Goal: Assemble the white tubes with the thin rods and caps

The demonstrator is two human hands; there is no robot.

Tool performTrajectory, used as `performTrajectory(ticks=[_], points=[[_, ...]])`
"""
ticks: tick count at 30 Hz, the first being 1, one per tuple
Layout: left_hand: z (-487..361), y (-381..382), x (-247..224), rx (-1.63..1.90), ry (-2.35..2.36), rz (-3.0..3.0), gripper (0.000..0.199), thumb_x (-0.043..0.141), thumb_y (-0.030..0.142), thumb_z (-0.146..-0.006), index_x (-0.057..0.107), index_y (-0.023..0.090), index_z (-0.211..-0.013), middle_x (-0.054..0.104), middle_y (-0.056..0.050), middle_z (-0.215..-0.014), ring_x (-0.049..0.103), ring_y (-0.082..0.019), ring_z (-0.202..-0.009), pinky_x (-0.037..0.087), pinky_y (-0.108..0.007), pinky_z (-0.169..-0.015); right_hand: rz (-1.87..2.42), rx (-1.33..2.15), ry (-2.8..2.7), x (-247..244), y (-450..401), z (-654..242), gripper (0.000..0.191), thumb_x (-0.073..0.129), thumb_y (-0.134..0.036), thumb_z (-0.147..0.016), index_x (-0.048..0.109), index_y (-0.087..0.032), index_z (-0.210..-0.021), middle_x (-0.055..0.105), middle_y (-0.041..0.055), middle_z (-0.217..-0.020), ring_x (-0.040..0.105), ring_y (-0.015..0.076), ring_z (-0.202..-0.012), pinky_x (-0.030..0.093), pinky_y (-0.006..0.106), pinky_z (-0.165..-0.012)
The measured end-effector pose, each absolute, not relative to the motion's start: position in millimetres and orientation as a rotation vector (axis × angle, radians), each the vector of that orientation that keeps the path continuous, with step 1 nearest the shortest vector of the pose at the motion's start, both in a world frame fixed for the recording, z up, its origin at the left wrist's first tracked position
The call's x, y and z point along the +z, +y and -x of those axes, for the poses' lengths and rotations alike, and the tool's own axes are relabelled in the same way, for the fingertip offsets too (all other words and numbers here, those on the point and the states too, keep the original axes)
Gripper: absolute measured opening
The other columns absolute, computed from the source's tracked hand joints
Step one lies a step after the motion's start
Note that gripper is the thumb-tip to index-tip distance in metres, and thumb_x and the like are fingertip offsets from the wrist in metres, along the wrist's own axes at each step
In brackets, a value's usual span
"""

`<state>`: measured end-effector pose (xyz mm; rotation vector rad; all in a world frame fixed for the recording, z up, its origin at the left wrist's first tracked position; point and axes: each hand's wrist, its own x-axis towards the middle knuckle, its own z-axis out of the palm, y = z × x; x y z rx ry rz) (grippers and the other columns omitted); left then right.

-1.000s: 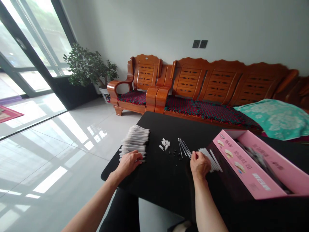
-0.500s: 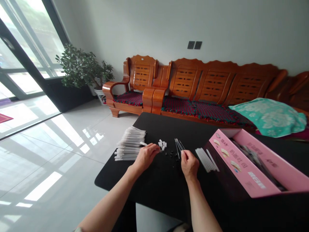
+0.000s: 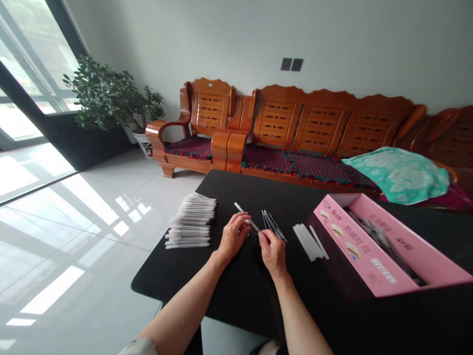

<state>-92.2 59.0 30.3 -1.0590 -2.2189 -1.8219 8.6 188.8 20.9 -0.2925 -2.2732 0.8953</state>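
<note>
Between my two hands a slim white pen (image 3: pixel 242 210) slants over the black table, its far end pointing up and left. My left hand (image 3: pixel 232 236) is closed around its middle. The fingers of my right hand (image 3: pixel 272 250) pinch its near end. Just beyond my right hand lies a loose bunch of thin dark pen refills (image 3: pixel 272 224). A stack of white pens (image 3: pixel 194 222) with dark ends lies left of my left hand. On the right are several plain white pen barrels (image 3: pixel 308 241). The small caps and black pieces are mostly hidden behind my hands.
A pink open box (image 3: pixel 354 246) with dark contents stands on the right of the black table (image 3: pixel 236 291). Beyond the table are a wooden sofa (image 3: pixel 325 123) with a turquoise cloth (image 3: pixel 402 175), a wooden armchair (image 3: pixel 209 113) and a potted plant (image 3: pixel 111 98).
My right hand has left the refills and moved left to the pen's near end. My left hand has brought the pen right to meet it. The view has shifted slightly.
</note>
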Motion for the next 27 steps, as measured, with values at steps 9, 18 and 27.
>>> performTrajectory(ticks=[9, 18, 27], points=[[104, 67, 19, -2.938, -1.933, 0.689, 0.050, 0.066, 0.053, -0.079, 0.063, 0.010, -0.105, 0.068, -0.007, -0.080, 0.064, -0.014, -0.058, 0.053, -0.024, -0.051, 0.222, 0.996, -2.246, 18, 184, -7, 0.026, 0.048, -0.036, -0.093, 0.066, -0.017, -0.089, 0.067, 0.0040, -0.071, 0.062, 0.0157, -0.063, 0.046, 0.024, -0.062], [108, 67, 15, -3.036, -1.839, 0.649, 0.043, 0.070, 0.050, -0.078, 0.063, 0.010, -0.092, 0.068, -0.006, -0.073, 0.063, -0.012, -0.056, 0.052, -0.021, -0.052, 0.164, 0.858, -2.373, 17, 181, -6, 0.030, 0.042, -0.032, -0.095, 0.066, -0.017, -0.090, 0.068, 0.0055, -0.074, 0.062, 0.0147, -0.064, 0.042, 0.022, -0.062], [107, 66, 17, -2.961, -1.883, 0.601, 0.044, 0.070, 0.053, -0.077, 0.063, 0.010, -0.087, 0.067, -0.006, -0.069, 0.064, -0.013, -0.054, 0.052, -0.023, -0.052, 0.175, 0.845, -2.358, 13, 181, -4, 0.028, 0.045, -0.034, -0.095, 0.067, -0.017, -0.089, 0.069, 0.0056, -0.075, 0.062, 0.0147, -0.064, 0.042, 0.022, -0.063]])
